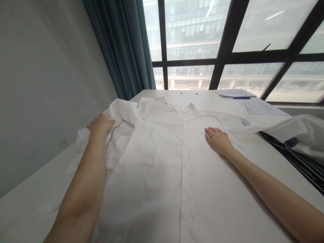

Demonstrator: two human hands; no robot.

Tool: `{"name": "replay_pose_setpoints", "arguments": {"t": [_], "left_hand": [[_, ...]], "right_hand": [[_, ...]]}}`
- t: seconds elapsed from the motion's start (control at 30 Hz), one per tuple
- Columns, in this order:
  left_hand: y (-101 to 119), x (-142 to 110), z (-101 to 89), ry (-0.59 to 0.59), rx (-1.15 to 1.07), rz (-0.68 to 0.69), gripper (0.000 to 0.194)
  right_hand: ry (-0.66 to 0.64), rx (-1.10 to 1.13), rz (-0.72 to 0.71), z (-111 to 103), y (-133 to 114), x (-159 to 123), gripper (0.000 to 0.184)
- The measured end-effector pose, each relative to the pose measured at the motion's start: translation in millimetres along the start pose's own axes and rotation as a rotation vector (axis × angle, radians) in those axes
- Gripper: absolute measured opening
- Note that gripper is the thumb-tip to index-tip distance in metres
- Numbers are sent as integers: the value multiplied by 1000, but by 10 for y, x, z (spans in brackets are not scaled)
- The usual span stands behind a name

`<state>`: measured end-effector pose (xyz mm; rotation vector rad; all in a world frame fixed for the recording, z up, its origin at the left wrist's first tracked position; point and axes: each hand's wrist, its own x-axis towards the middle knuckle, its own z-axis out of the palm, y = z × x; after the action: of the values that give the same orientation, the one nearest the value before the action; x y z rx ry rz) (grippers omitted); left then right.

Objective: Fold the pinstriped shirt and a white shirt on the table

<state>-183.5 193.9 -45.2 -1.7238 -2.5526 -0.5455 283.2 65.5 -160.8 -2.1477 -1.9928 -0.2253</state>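
Note:
A white button-up shirt (162, 145) lies front side up on the table, its collar toward the window and its button placket running down the middle. On the left, my left hand (101, 123) is closed around the sleeve (124, 109), which is bunched and folded there; part of the fingers is hidden by the hand itself. My right hand (218, 139) rests flat on the right chest of the shirt, fingers stretched out and holding nothing. The other sleeve (283, 127) reaches out to the right.
Paper sheets (268, 107) and a blue pen (241, 98) lie at the far right of the white table (172, 95). Dark striped cloth (301, 162) is at the right, partly under the sleeve. A wall with a socket (63, 143) borders the left; a curtain (126, 47) hangs beside the window.

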Motion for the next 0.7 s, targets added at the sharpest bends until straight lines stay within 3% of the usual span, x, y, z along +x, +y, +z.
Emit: {"name": "replay_pose_setpoints", "arguments": {"t": [0.07,0.17,0.27,0.37,0.4,0.43,0.5,0.53,0.57,0.6,0.7], "left_hand": [[-105,41,30,-8,-28,-56,53],[-77,23,-1,106,-62,-46,46],[103,-100,-180,241,-90,6,49],[379,-347,-429,375,-208,203,46],[483,-447,-497,356,-278,316,44],[585,-548,-546,236,-364,444,43],[769,-718,-571,-152,-520,731,43],[840,-774,-543,-298,-567,845,45],[895,-803,-489,-365,-601,908,45],[930,-805,-414,-369,-600,934,43],[934,-684,-108,-151,-398,850,38]], "right_hand": [[1,3,2,4,3,-1,45],[1,9,2,7,9,-1,46],[2,17,-5,3,11,-5,46],[10,28,-13,-7,7,-10,46],[14,32,-15,-11,5,-10,45],[17,35,-16,-16,3,-10,45],[37,51,-20,-26,-3,-10,46],[56,68,-30,-31,-6,-10,46],[80,94,-45,-36,-10,-12,47],[107,128,-68,-41,-14,-14,48],[163,266,-166,-55,-29,-25,48]]}}
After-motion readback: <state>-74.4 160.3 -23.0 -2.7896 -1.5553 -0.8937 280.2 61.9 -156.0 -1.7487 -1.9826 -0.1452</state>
